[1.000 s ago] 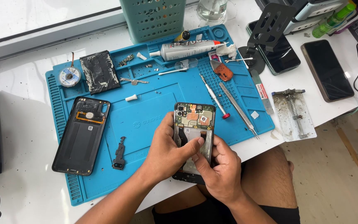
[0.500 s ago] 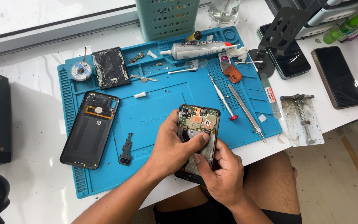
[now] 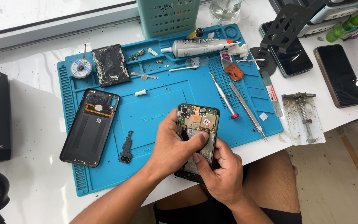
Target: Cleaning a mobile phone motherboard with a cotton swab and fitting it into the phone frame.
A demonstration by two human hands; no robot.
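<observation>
From the head view, both hands clasp an opened phone (image 3: 197,124) over the blue mat's (image 3: 154,112) near edge: the left hand (image 3: 172,145) wraps its side, thumb across the bare board, and the right hand (image 3: 220,174) grips its lower end. A black back cover (image 3: 88,126) lies to the left, tweezers (image 3: 247,110) to the right.

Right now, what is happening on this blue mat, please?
A person holds an opened phone over the near edge of the blue mat, with its circuit board facing up. The left hand wraps the phone from the side, thumb across its middle; the right hand supports the lower end, thumb pressing inside the frame. The phone's back cover lies on the mat to the left. A screwdriver, tweezers and a glue tube lie further back.
</observation>
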